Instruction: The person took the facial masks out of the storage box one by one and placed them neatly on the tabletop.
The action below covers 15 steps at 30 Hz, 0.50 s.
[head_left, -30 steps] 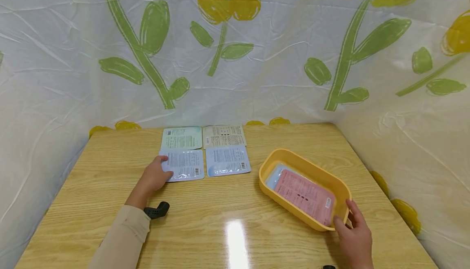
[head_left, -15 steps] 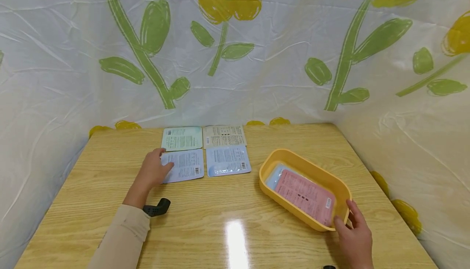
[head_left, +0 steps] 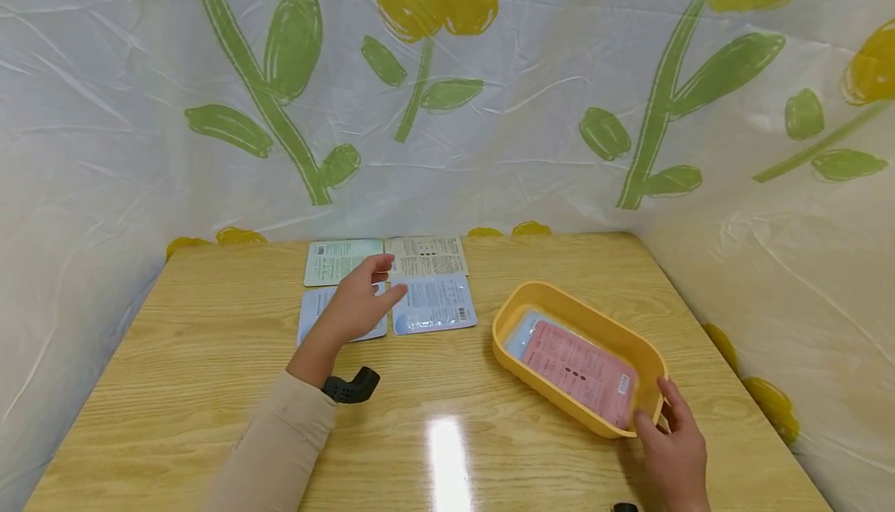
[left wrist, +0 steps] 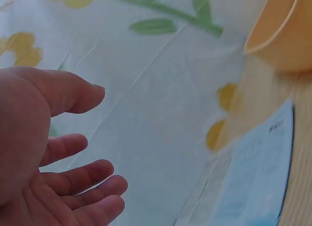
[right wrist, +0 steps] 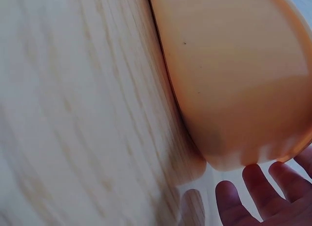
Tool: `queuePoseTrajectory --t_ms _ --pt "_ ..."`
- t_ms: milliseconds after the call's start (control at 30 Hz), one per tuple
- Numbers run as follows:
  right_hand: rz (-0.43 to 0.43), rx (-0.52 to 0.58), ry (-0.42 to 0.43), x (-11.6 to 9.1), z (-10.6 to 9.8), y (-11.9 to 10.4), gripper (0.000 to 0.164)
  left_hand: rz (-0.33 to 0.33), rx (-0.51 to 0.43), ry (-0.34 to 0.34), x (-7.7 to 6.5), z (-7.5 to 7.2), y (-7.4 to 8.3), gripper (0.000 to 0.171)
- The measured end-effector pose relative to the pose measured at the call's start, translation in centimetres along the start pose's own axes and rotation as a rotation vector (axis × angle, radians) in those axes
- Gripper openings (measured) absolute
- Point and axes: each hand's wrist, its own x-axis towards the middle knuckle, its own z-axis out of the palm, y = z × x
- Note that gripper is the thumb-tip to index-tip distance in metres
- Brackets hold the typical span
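My left hand [head_left: 355,306] hovers over the flat sachets, thumb and fingers apart and nothing between them. Partly hidden beneath it is a lilac-blue sachet [head_left: 312,308]. To its right lies another blue sachet [head_left: 439,302], close to my thumb. Behind these lie a pale green sachet [head_left: 332,263] and a beige sachet [head_left: 437,256]. My right hand [head_left: 677,454] holds the near right end of a yellow tray [head_left: 597,329], thumb at the rim and fingertips [right wrist: 252,171] against the outer wall. Inside, a pink sachet [head_left: 580,372] overlaps a light blue sachet [head_left: 520,339].
Everything stands on a wood-grain table [head_left: 391,434]. A white cloth [head_left: 517,131] with printed flowers hangs behind it and along both sides. A black strap piece [head_left: 353,385] sits at my left wrist.
My left hand has lifted off the left lilac-blue sachet and moved right, toward the other blue sachet. The right hand and the tray stay in place.
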Motion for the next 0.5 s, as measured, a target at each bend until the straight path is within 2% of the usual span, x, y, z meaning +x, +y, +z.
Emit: queuePoseTrajectory --t_ms 267,367,500 --pt "0.004 0.007 0.008 0.0 -0.3 0.0 0.064 0.108 0.040 -0.198 1.9 6.7 3.8 0.062" --pt "0.001 0.006 -0.004 -0.1 -0.3 0.0 0.064 0.119 0.032 -0.250 2.5 8.5 4.4 0.061" --pt "-0.012 -0.012 -0.007 -0.1 -0.3 -0.1 0.063 0.128 0.011 -0.275 3.1 10.0 4.6 0.060"
